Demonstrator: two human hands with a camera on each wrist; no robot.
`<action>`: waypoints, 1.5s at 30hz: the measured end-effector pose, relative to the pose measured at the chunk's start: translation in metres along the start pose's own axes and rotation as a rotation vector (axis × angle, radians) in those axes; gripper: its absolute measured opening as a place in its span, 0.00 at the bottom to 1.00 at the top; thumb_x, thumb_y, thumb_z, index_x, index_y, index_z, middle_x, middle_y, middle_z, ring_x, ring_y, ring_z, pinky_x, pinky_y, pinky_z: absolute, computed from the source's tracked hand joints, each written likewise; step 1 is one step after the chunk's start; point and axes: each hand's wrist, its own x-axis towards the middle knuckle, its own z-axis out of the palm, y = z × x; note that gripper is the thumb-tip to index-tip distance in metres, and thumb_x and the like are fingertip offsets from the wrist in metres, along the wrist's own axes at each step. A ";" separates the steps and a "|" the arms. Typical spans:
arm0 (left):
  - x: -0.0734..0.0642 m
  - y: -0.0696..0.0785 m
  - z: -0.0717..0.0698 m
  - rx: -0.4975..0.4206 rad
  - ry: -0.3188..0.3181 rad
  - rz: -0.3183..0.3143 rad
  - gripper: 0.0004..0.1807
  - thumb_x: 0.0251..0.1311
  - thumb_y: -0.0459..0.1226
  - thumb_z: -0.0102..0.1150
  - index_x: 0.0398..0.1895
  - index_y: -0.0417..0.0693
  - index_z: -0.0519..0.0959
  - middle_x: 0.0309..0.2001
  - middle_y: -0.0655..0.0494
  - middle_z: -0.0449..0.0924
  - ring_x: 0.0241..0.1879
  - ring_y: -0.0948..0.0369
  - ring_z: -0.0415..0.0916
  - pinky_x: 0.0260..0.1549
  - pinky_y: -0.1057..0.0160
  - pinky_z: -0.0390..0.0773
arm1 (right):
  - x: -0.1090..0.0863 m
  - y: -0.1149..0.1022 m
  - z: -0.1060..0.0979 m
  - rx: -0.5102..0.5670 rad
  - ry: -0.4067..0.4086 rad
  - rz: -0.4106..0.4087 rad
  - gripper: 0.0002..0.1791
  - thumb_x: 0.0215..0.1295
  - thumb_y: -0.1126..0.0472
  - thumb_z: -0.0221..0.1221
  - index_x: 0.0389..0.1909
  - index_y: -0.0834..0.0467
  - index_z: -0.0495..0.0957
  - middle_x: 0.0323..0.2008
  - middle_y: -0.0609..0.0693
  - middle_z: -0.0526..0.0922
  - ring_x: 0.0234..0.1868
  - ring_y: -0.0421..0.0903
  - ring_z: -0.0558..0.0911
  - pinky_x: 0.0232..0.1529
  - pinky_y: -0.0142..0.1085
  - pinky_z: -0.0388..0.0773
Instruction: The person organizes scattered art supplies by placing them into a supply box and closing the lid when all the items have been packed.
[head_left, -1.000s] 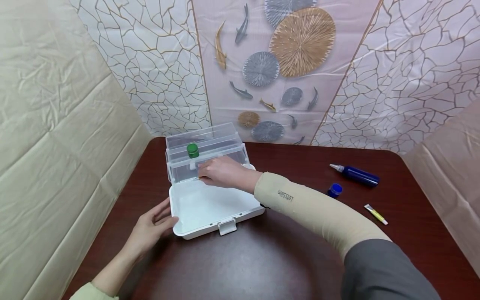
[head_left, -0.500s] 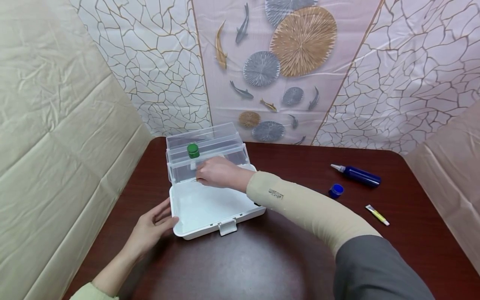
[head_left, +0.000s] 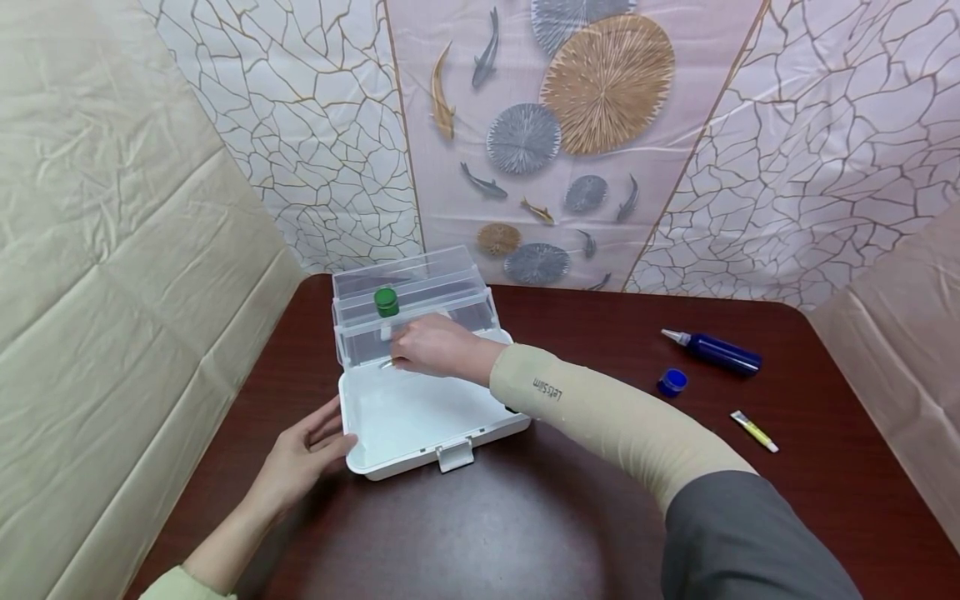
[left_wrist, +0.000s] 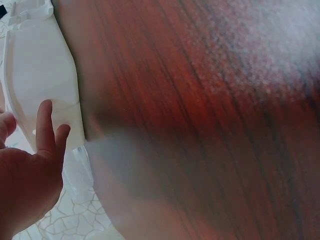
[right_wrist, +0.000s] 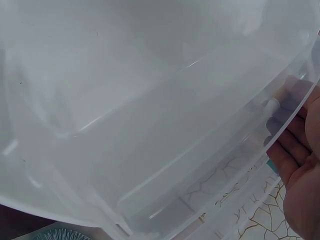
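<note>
An open white storage box (head_left: 420, 417) stands on the table, its clear trays (head_left: 412, 308) raised at the back. My left hand (head_left: 303, 454) grips the box at its left front corner, thumb at the rim and fingers along the outer wall; the left wrist view shows those fingers (left_wrist: 46, 125) against the white side. Over the back of the box, my right hand (head_left: 435, 343) pinches a small slender item (head_left: 386, 363) with a pale tip, mostly hidden by the fingers. A green-lidded jar (head_left: 386, 302) sits in an upper tray.
To the right on the dark wooden table (head_left: 480, 533) lie a blue bottle (head_left: 716, 351) with a white nozzle and a small yellow-and-white tube (head_left: 754, 431). Between them and the box is a blue-lidded jar (head_left: 672, 382). Patterned cloth (head_left: 525, 208) hangs behind the table.
My right hand has shifted slightly left over the box, and more of the slender item's pale tip shows beyond the fingers. The left hand and box have stayed put.
</note>
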 end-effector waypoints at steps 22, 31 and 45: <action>0.000 0.000 -0.001 0.025 0.003 -0.031 0.43 0.73 0.33 0.67 0.86 0.44 0.57 0.74 0.30 0.69 0.56 0.71 0.81 0.50 0.63 0.87 | -0.081 0.028 -0.029 0.175 0.149 0.164 0.16 0.77 0.50 0.66 0.56 0.54 0.90 0.61 0.50 0.88 0.62 0.46 0.86 0.57 0.44 0.86; 0.001 -0.001 -0.002 0.024 -0.004 -0.042 0.44 0.73 0.33 0.67 0.86 0.45 0.56 0.75 0.30 0.68 0.56 0.70 0.81 0.50 0.63 0.87 | -0.134 0.050 -0.031 0.150 0.204 0.235 0.18 0.74 0.52 0.69 0.56 0.59 0.90 0.58 0.54 0.89 0.63 0.50 0.85 0.62 0.48 0.84; -0.001 -0.001 0.000 0.029 -0.004 -0.040 0.44 0.73 0.34 0.68 0.86 0.45 0.56 0.75 0.31 0.69 0.56 0.71 0.81 0.50 0.63 0.87 | -0.207 0.080 -0.026 0.146 0.214 0.421 0.24 0.70 0.49 0.72 0.59 0.61 0.88 0.64 0.58 0.85 0.67 0.55 0.82 0.62 0.54 0.82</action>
